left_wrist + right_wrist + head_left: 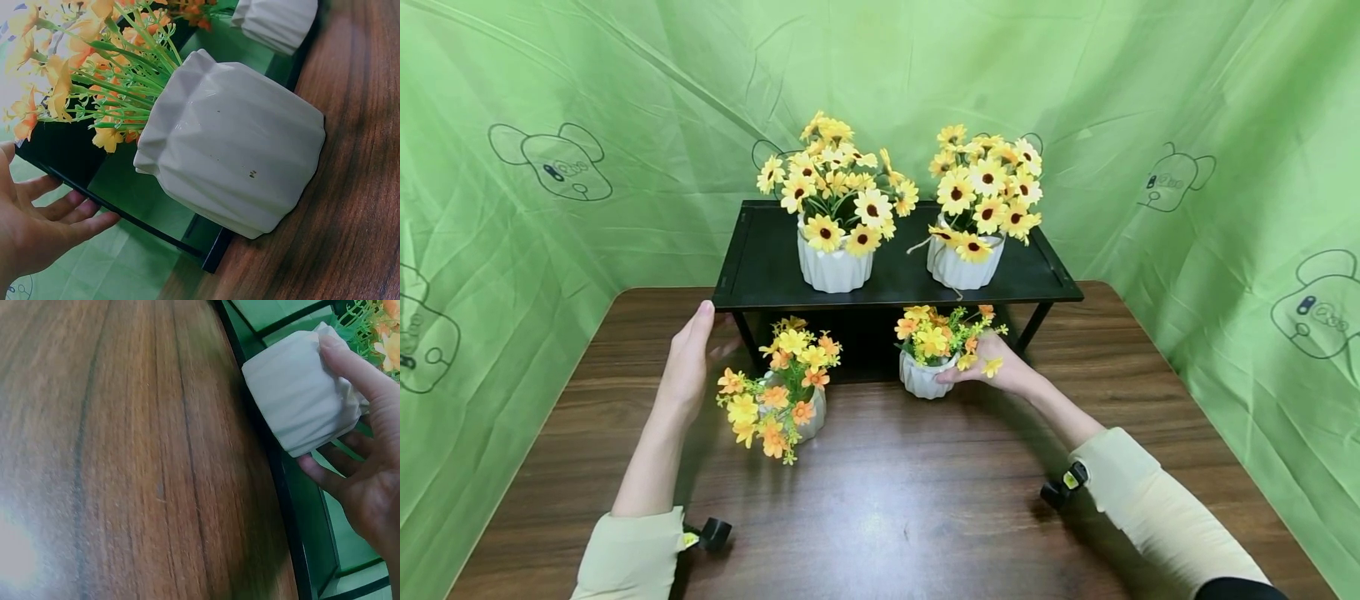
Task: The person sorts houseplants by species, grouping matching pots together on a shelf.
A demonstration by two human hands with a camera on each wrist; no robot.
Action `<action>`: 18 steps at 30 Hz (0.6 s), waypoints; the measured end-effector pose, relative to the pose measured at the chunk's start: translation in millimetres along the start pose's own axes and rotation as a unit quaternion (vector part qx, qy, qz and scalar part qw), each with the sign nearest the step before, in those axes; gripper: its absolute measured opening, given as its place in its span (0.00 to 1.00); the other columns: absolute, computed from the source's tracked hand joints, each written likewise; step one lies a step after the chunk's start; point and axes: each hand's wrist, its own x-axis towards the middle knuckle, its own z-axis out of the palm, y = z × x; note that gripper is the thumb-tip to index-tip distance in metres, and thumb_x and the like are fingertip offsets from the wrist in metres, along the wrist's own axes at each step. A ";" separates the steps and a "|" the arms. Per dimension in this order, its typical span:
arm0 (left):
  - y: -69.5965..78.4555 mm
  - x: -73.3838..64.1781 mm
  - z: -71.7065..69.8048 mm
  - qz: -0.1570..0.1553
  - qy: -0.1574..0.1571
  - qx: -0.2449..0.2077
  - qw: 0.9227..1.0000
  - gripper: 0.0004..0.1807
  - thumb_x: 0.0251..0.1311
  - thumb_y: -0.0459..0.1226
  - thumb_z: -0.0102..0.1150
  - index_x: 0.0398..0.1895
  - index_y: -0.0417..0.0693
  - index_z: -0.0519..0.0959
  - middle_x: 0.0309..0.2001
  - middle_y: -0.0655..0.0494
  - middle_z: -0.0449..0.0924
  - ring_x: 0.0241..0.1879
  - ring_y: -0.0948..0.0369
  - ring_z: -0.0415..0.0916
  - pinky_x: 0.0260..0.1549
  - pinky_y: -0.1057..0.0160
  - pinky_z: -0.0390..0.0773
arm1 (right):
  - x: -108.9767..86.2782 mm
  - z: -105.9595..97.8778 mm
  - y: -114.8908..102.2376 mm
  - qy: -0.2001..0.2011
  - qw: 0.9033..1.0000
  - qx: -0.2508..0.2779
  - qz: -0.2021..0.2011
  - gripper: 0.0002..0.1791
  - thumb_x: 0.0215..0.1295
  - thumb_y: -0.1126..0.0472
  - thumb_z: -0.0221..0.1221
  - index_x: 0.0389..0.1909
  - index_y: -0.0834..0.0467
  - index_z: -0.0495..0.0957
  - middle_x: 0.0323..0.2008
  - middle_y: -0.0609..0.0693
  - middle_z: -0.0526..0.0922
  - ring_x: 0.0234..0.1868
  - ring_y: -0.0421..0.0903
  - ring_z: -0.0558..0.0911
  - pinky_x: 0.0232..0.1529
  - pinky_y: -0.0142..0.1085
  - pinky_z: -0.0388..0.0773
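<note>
My right hand (981, 365) grips a small white ribbed flower pot (922, 379) with orange and yellow flowers, at the front of the black shelf's lower level. In the right wrist view its thumb (340, 356) lies on one side of the pot and the fingers reach round the other. My left hand (683, 367) is at the shelf's front left corner, thumb up by the top board's edge. Its relaxed fingers (81, 231) come up to the leg in the left wrist view. Beside that hand, a similar potted plant (237, 144) stands on the table.
Two larger white pots of yellow daisies, one on the left (837, 262) and one on the right (964, 265), stand on the black shelf (760, 267). The brown wooden table (880, 500) extends in front. Green cloth (685, 67) hangs behind and at both sides.
</note>
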 end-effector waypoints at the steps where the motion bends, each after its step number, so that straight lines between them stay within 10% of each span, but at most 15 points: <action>1: -0.1 0.1 0.0 0.000 -0.001 -0.001 1.000 0.24 0.80 0.56 0.40 0.63 0.55 0.76 0.55 0.57 0.76 0.61 0.61 0.72 0.56 0.72 0.82 | 0.5 -0.6 1.0 0.003 1.000 0.003 0.006 0.32 0.48 0.58 0.81 0.56 0.56 0.81 0.51 0.48 0.89 0.52 0.29 0.80 0.55 0.24 0.80; 9: -0.5 -0.3 -0.2 -0.002 0.003 -0.015 1.000 0.21 0.79 0.56 0.42 0.60 0.57 0.77 0.52 0.57 0.76 0.57 0.62 0.74 0.56 0.71 0.82 | 2.8 -4.2 6.5 0.035 0.997 0.003 0.067 0.25 0.49 0.56 0.81 0.45 0.59 0.82 0.38 0.46 0.88 0.41 0.30 0.79 0.48 0.25 0.82; 18: -0.7 -0.2 -0.3 -0.002 0.003 -0.012 1.000 0.22 0.79 0.56 0.42 0.60 0.56 0.77 0.53 0.56 0.76 0.58 0.62 0.74 0.56 0.72 0.82 | 14.7 -8.1 16.1 0.054 0.995 0.065 0.058 0.35 0.51 0.55 0.80 0.61 0.55 0.77 0.57 0.52 0.85 0.56 0.40 0.82 0.59 0.28 0.79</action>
